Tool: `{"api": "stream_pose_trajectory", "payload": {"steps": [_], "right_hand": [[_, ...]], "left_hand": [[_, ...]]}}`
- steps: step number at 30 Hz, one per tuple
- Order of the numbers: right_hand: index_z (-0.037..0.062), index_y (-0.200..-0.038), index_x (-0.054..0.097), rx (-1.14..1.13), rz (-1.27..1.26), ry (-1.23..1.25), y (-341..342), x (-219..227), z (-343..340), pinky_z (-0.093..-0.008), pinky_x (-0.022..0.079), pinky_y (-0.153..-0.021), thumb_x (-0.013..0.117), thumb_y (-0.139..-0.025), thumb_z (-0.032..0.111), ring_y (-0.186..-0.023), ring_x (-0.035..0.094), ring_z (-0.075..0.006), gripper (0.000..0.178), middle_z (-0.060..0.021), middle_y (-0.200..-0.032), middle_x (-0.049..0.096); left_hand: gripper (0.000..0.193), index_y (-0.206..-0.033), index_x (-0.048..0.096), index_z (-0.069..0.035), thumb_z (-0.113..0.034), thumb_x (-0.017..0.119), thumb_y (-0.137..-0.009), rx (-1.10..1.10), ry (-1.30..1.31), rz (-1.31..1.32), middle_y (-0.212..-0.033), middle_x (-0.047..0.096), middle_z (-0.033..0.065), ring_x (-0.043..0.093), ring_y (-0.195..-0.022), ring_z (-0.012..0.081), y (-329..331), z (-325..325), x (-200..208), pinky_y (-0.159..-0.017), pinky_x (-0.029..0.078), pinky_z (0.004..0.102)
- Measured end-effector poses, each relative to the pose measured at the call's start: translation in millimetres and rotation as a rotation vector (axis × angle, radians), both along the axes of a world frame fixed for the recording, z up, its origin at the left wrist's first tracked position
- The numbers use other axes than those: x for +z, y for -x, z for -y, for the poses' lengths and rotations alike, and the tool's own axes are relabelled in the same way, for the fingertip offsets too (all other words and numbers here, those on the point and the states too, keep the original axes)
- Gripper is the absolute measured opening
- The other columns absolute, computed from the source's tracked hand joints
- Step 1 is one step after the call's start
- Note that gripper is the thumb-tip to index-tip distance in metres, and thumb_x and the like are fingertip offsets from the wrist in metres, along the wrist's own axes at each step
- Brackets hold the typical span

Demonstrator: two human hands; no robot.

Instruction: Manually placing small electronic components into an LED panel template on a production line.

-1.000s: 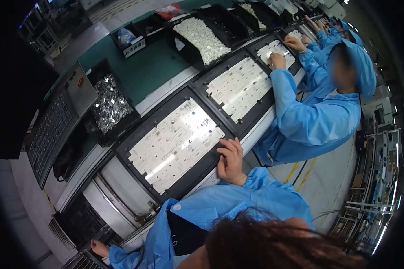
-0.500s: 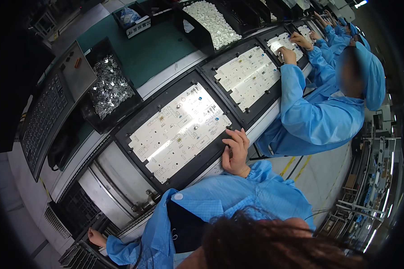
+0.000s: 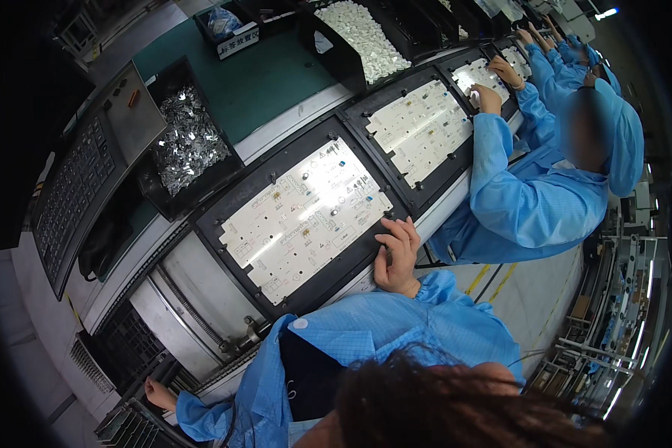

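Observation:
My right hand rests at the near right edge of a black carrier frame, its fingers loosely bent and apart, with nothing visible in them. Inside that frame lies a cream-white circuit board panel with small parts on it, including blue and yellowish ones. At the lower left, my left hand hangs low beside a dark slotted rack. Its fingers are mostly hidden, so whether it holds anything does not show.
A second framed board sits farther along the line, where a co-worker in blue works. Beyond the conveyor stand a bin of shiny metal pieces, a bin of white parts and a keyboard. Metal rollers and rails lie left.
The view has shifted slightly, so the boards and bins sit a little farther right. My right hand stays at the frame's edge; the left hand keeps its place.

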State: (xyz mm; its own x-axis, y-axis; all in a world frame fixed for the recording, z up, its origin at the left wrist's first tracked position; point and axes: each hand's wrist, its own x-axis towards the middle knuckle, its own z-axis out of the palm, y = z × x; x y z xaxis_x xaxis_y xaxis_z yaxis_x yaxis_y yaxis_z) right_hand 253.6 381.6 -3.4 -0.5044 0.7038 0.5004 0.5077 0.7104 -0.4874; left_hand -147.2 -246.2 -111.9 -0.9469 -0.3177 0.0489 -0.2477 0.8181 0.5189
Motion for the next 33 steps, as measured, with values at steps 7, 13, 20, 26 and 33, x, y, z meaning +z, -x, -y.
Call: {"api": "stream_pose_trajectory", "payload": {"steps": [7, 13, 20, 26, 33], "right_hand": [[0.0057, -0.1, 0.063, 0.009, 0.016, 0.012, 2.1, -1.6, -1.1, -0.0542, 0.032, -0.111, 0.055, -0.067, -0.009, -0.115, 0.052, -0.0374, 0.037, -0.0155, -0.121, 0.063], [0.0058, -0.1, 0.063, 0.012, 0.008, -0.001, 4.3, -3.3, -2.4, -0.0538, 0.032, -0.11, 0.055, -0.067, -0.009, -0.114, 0.052, -0.0375, 0.037, -0.0151, -0.12, 0.064], [0.0053, -0.1, 0.063, 0.032, 0.005, -0.016, 2.5, 2.2, 11.0, -0.054, 0.034, -0.11, 0.054, -0.068, -0.009, -0.114, 0.052, -0.0384, 0.036, -0.0156, -0.12, 0.064], [0.0048, -0.102, 0.062, 0.026, -0.002, -0.053, -9.1, -10.8, 5.2, -0.0566, 0.026, -0.113, 0.052, -0.074, -0.007, -0.117, 0.051, -0.0386, 0.032, -0.0168, -0.121, 0.063], [0.0035, -0.099, 0.063, 0.725, -0.121, 0.092, 47.2, 16.1, 23.2, -0.0496, 0.036, -0.109, 0.058, -0.078, -0.005, -0.109, 0.058, -0.0335, 0.023, -0.013, -0.118, 0.065]], "left_hand": [[0.031, -0.115, 0.067, 0.004, -0.016, 0.055, -0.095, 0.009, -0.005, 0.027, -0.107, 0.07, 0.0169, 0.065, -0.095, 0.0239, 4.6, 3.0, -0.2, -0.085, 0.049, 0.0345], [0.031, -0.116, 0.067, 0.004, -0.016, 0.055, -0.095, 0.007, -0.049, -0.002, -0.108, 0.07, 0.017, 0.065, -0.096, 0.0243, 9.2, -4.1, -3.7, -0.085, 0.049, 0.0338], [0.03, -0.113, 0.068, 0.004, -0.015, 0.056, -0.094, -0.007, -0.032, -0.028, -0.109, 0.07, 0.0178, 0.066, -0.098, 0.0256, 15.9, 34.9, -1.5, -0.088, 0.049, 0.0355], [0.032, -0.118, 0.067, 0.0, -0.004, 0.053, -0.089, -0.052, -0.02, -0.386, -0.117, 0.069, 0.0173, 0.065, -0.108, 0.0249, -33.7, -73.6, 46.8, -0.098, 0.048, 0.0346], [0.037, -0.127, 0.058, 0.003, -0.006, 0.053, -0.092, 0.131, -0.034, -0.652, -0.12, 0.062, 0.0123, 0.057, -0.093, 0.0159, -210.6, -139.8, 170.0, -0.08, 0.045, 0.0267]]}}
